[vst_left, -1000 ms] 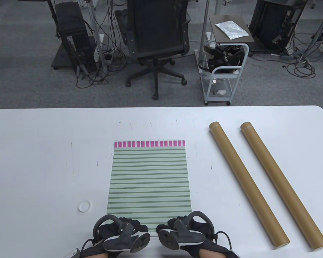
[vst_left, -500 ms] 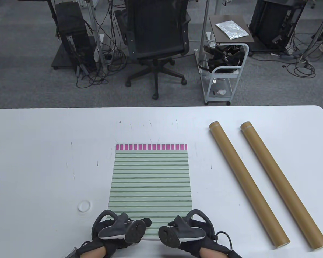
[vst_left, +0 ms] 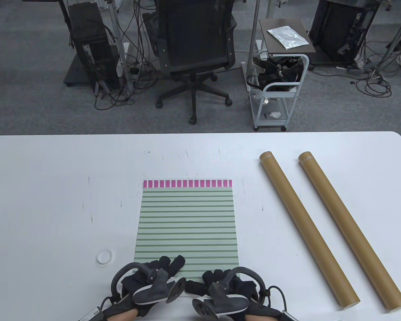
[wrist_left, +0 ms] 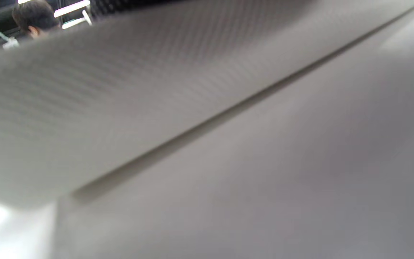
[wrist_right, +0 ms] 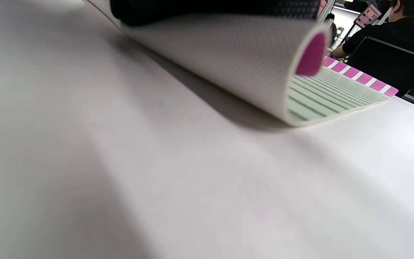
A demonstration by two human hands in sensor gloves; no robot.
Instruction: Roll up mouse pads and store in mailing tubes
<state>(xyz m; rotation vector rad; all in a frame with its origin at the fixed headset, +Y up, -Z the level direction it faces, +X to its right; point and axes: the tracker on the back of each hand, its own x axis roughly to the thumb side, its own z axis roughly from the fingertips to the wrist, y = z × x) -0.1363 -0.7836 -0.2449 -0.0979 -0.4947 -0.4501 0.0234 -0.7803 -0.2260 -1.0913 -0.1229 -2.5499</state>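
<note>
A pale green striped mouse pad [vst_left: 187, 220] with a pink checked band at its far end lies flat mid-table. Its near edge is lifted and curled over. My left hand [vst_left: 160, 271] and right hand [vst_left: 220, 281] grip that curl at the near corners, fingers laid over the top. The right wrist view shows the curled pad [wrist_right: 235, 68], white underside out and pink inside, under my gloved fingers [wrist_right: 210, 9]. The left wrist view is filled by the pad's pale underside [wrist_left: 120, 90]. Two brown mailing tubes [vst_left: 307, 227] [vst_left: 351, 227] lie side by side on the right, untouched.
A small white round cap [vst_left: 104, 256] lies left of the pad on the white table [vst_left: 36, 200]. Beyond the far edge stand an office chair [vst_left: 193, 43], a cart [vst_left: 277, 87] and cables on the floor.
The pad slid slightly toward me. Both hands' fingers moved forward over its near edge, which now curls up off the table.
</note>
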